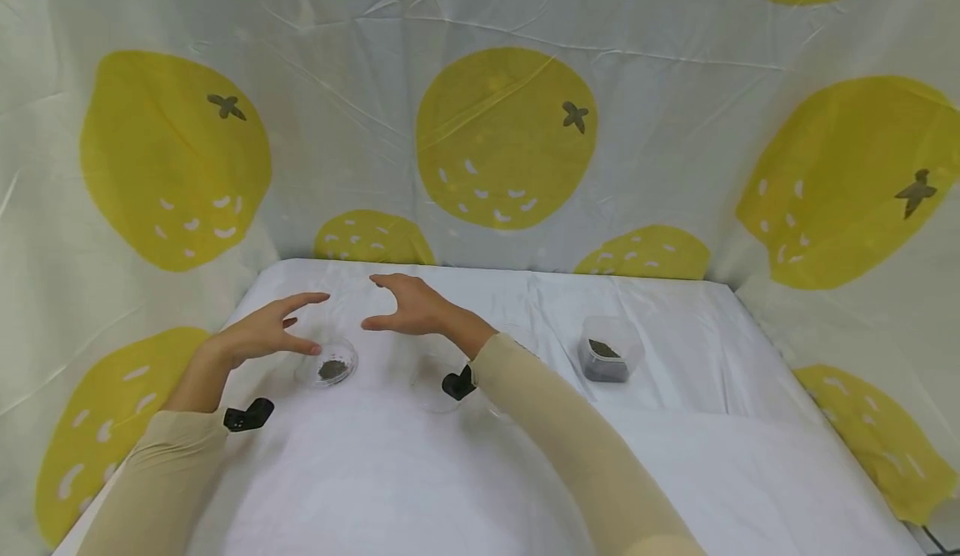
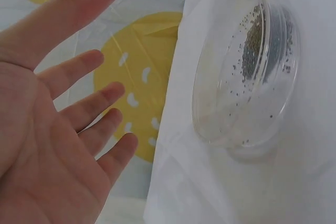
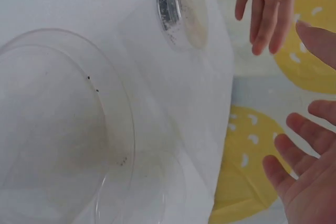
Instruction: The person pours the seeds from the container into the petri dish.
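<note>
A clear, shallow petri dish (image 1: 351,358) with a small heap of dark grains (image 1: 332,369) sits on the white cloth at the left. More grains are scattered over the dish's clear surface in the left wrist view. My left hand (image 1: 258,333) is held beside and above the dish, thumb and fingers spread, nothing between them; its thumb overlaps the dish's far edge in the head view. My right hand (image 1: 414,306) hovers to the right, fingers spread and thumb apart, also holding nothing. The two palms face each other across a gap.
Below my right wrist lie clear round dishes, one large dish (image 3: 118,93) with a few dark specks and another dish (image 3: 176,169) overlapping it in view. A clear square tub (image 1: 633,341) with dark grains stands at the right. Lemon-print curtain (image 1: 660,156) encloses the table.
</note>
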A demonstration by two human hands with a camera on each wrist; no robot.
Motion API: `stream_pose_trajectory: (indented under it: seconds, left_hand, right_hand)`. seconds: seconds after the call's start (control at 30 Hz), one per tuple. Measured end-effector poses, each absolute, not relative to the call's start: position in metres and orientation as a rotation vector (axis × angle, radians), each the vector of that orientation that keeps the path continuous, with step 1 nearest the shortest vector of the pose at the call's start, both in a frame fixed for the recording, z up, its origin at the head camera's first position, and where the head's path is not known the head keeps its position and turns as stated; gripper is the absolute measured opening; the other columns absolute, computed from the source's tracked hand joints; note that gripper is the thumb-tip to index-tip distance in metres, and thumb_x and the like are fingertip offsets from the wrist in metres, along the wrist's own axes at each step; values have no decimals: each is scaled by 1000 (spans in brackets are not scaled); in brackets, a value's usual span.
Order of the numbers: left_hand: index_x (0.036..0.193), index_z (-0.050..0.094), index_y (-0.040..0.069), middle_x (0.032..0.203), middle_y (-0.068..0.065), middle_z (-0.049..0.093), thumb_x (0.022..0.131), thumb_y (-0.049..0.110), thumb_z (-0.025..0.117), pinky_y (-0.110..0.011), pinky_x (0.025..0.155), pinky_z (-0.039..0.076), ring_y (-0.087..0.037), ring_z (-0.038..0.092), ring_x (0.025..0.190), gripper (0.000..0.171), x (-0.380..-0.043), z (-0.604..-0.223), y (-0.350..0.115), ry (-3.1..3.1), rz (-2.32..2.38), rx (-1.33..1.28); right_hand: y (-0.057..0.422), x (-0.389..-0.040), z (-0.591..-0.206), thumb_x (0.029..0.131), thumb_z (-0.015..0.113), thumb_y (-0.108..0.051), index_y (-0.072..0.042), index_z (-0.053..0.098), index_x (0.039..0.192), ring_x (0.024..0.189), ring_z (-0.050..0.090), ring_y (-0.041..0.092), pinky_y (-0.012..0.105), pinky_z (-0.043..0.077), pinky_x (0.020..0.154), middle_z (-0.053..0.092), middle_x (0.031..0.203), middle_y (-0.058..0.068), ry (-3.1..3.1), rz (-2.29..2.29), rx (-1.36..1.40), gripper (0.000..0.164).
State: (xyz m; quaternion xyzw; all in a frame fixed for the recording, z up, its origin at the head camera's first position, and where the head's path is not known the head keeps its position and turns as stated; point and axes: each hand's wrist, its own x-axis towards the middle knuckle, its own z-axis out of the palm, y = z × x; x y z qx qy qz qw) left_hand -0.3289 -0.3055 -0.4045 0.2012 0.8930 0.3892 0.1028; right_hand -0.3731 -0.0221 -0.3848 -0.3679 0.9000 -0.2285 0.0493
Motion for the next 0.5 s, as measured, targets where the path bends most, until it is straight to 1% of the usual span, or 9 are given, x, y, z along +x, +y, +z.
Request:
stream_pose_trajectory:
  seconds: [0.13, 0.27, 0.33, 0.43, 0.5]
  left_hand:
    - [143, 34, 23, 148, -4, 27, 72, 36, 79, -56, 102, 25, -38, 24, 132, 85, -334, -401, -295, 2653, 1142, 659]
    - [143, 33, 22, 147, -4, 29, 72, 37, 79, -56, 102, 25, -37, 25, 132, 86, -337, -398, -287, 2649, 1139, 700]
    - [143, 33, 21, 146, -5, 30, 73, 34, 79, -56, 102, 25, -37, 26, 132, 85, -338, -398, -283, 2635, 1153, 722]
    - [143, 34, 18, 145, -6, 33, 74, 29, 79, -54, 103, 24, -32, 24, 133, 83, -342, -400, -278, 2611, 1168, 771]
    - [143, 34, 18, 144, -5, 33, 74, 28, 79, -53, 103, 24, -29, 24, 134, 82, -344, -402, -272, 2594, 1179, 789]
  right_hand:
    - [-8, -374, -381, 79, 57, -64, -19, 28, 146, 128, 34, 11, 33, 31, 102, 42, 139, -3, 2756, -705, -1110, 86]
    - [3, -375, -379, 79, 57, -64, -17, 29, 146, 127, 35, 11, 32, 32, 102, 43, 138, -1, 2771, -718, -1122, 87]
    - [9, -375, -377, 79, 58, -62, -16, 29, 146, 127, 36, 11, 32, 32, 101, 44, 138, -1, 2773, -734, -1128, 86]
    - [17, -374, -372, 80, 59, -60, -15, 30, 145, 125, 38, 12, 32, 34, 100, 45, 136, 0, 2776, -764, -1125, 85]
    - [23, -374, -369, 80, 60, -59, -14, 31, 145, 125, 39, 13, 33, 34, 100, 46, 136, 0, 2777, -773, -1108, 84]
